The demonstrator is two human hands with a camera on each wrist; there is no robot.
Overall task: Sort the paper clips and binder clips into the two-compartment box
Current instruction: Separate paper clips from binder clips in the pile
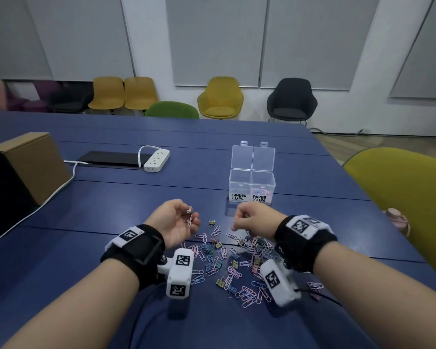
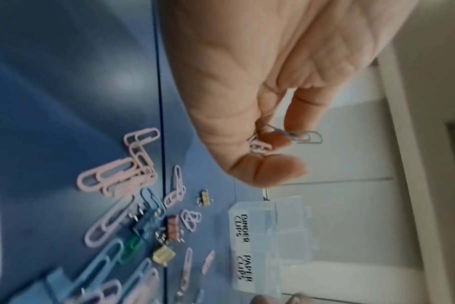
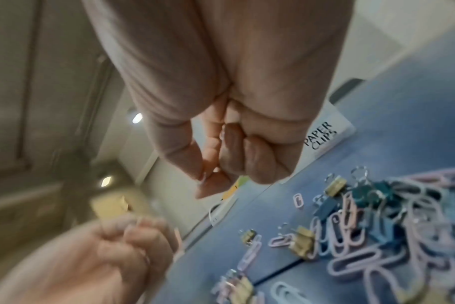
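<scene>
A clear two-compartment box [image 1: 252, 183] stands open, labelled BINDER CLIPS on the left and PAPER CLIPS on the right. Several paper clips lie in the right compartment, and the left one looks empty. Mixed pink and blue paper clips and small binder clips are scattered in a pile [image 1: 237, 260] between my wrists. My left hand [image 1: 190, 215] is raised left of the pile and pinches a blue and a pink paper clip [image 2: 260, 145]. My right hand [image 1: 239, 220] hovers just before the box with its fingers curled tight. A pale sliver of a clip [image 3: 222, 129] shows between thumb and fingers.
A white power strip [image 1: 156, 159] with its cable lies at the back left, beside a black panel [image 1: 111, 158]. A cardboard box [image 1: 33, 165] stands at the far left. A pink object [image 1: 398, 220] sits at the right table edge, near a yellow chair [image 1: 403, 197].
</scene>
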